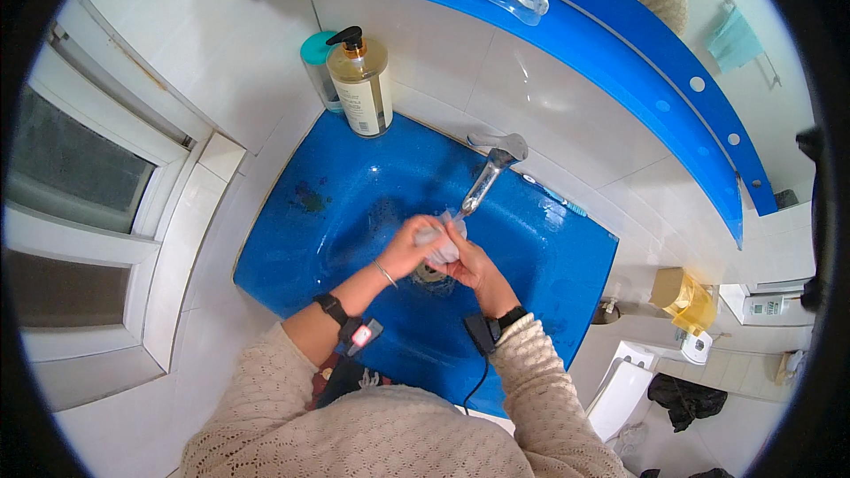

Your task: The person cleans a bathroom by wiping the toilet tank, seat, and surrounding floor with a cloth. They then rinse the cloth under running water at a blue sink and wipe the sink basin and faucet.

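Observation:
Over the basin of a blue sink [398,350], both my hands meet just under the spout of a chrome faucet [489,179]. Between them is a soft, whitish, slightly see-through thing [444,246], crumpled and partly covered by my fingers; its exact kind cannot be made out. My left hand [405,246] wraps it from the left, fingers closed. From the right, my right hand [475,264] grips it, with the thumb toward the spout. Below the hands, the round drain [429,276] shows wet, with water around it.
A pump bottle [363,97] and a teal-lidded container [319,66] stand at the sink's back left corner. A toothbrush [556,196] lies on the right back rim. Above hangs a curved blue shelf [611,62]; a white toilet [617,389] is at right.

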The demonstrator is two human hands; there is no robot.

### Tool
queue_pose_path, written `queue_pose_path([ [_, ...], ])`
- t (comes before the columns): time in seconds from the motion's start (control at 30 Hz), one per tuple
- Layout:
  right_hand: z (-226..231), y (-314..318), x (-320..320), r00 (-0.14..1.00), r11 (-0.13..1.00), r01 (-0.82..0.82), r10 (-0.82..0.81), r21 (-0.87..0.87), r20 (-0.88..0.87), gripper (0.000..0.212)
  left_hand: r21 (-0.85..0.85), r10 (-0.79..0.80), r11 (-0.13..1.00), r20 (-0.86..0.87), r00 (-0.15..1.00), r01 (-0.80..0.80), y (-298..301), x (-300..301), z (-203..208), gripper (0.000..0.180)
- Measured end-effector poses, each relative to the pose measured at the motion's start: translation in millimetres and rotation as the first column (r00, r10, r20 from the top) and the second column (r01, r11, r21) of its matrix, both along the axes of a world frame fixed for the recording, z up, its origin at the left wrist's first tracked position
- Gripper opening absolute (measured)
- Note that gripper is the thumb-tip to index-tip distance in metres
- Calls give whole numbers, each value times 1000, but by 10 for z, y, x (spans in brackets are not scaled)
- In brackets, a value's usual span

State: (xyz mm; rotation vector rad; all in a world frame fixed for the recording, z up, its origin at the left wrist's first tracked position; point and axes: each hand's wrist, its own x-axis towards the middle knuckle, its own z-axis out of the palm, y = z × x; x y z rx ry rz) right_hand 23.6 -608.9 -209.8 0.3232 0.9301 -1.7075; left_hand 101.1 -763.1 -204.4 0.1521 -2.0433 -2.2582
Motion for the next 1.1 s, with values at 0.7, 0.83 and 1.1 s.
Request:
queue_pose_path([
  [0.7, -57, 115, 268, -96, 774, 93, 633, 627, -768, 33, -628, -70, 725, 341, 938, 282, 416, -357, 176, 51],
  [0.83, -199, 48, 274, 10, 724, 162, 678, 670, -735, 41, -598, -5, 767, 356, 934, 232, 329, -370, 67, 48],
  [1.1, 144, 179, 58, 966, 996, 76, -59, 56, -254, 46, 99, -153, 988, 517, 842, 118, -179, 72, -182, 50],
])
